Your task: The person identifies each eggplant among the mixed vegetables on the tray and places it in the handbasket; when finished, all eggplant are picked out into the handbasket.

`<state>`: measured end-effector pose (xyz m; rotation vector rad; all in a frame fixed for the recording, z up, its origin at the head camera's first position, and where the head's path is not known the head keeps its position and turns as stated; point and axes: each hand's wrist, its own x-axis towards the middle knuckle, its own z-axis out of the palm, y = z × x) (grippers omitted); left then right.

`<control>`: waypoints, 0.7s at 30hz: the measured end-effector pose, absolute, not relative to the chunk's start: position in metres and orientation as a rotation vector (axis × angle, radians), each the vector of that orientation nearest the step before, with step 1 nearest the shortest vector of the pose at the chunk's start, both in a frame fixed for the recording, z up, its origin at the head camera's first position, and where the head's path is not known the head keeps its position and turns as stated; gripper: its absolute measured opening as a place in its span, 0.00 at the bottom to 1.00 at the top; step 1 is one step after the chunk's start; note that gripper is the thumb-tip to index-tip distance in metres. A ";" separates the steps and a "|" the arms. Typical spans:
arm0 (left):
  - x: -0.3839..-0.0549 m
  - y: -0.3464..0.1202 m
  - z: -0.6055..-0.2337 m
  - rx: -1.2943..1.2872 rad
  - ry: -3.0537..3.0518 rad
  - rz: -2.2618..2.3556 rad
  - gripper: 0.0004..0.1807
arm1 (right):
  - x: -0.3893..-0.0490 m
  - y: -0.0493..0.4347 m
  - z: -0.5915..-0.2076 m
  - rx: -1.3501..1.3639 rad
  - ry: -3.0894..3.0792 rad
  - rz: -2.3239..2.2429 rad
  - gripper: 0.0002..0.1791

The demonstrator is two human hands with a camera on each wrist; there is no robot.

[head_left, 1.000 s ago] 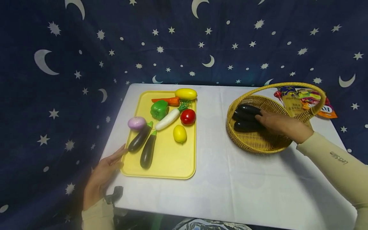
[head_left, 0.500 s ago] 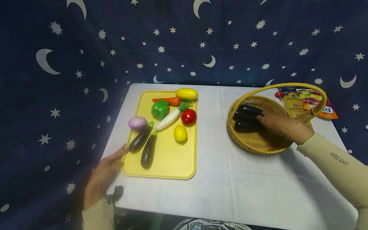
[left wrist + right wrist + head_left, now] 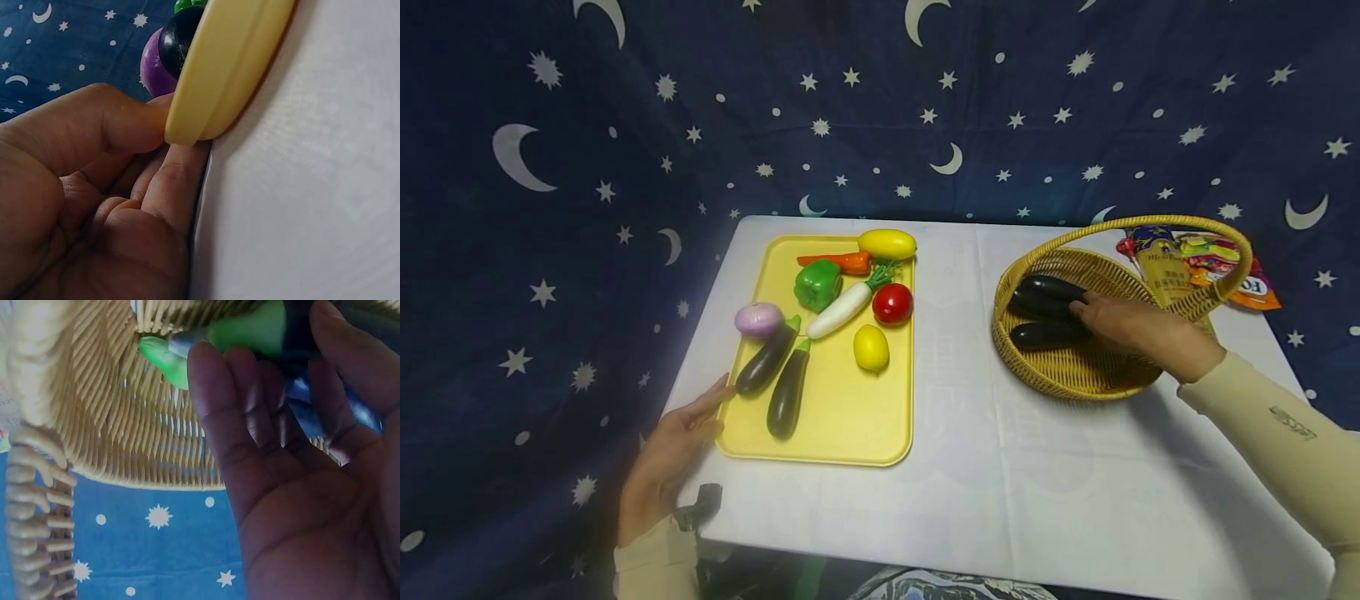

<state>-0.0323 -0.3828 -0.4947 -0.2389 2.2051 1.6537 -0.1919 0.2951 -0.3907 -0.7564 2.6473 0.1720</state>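
Judged step as picking among dark eggplants (image 3: 1047,287) inside basket (image 3: 1078,390), right of frame; next move called for sure hold on one. My right hand (image 3: 1123,327) touched them, grip I couldn't tell; left hand (image 3: 668,446) pinched edge of yellow tray (image 3: 850,417), lower left. Since half-second-earlier frame, lowest eggplant (image 3: 1047,336) had shifted slightly downward, opening gap.

A white surface (image 3: 955,500) is carrying a yellow tray (image 3: 842,417) left of the frame's centre, a wicker basket (image 3: 1056,385) right, and bright packets (image 3: 1251,292) upper right.
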 end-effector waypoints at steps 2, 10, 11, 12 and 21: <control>-0.032 -0.383 -0.494 -0.255 2.197 1.654 0.35 | -0.192 0.295 -0.389 -0.746 2.660 0.110 0.17; -0.032 -0.382 -0.493 -0.280 2.199 1.616 0.33 | -0.167 0.288 -0.361 -0.826 2.786 -0.042 0.12; -0.032 -0.382 -0.492 -0.295 2.198 1.603 0.32 | -0.160 0.284 -0.355 -0.843 2.814 -0.044 0.11; -0.033 -0.382 -0.492 -0.308 2.199 1.586 0.31 | -0.152 0.280 -0.350 -0.889 2.844 -0.051 0.12; -0.032 -0.383 -0.494 -0.327 2.226 1.541 0.28 | -0.116 0.211 -0.318 -1.430 2.857 -0.119 0.15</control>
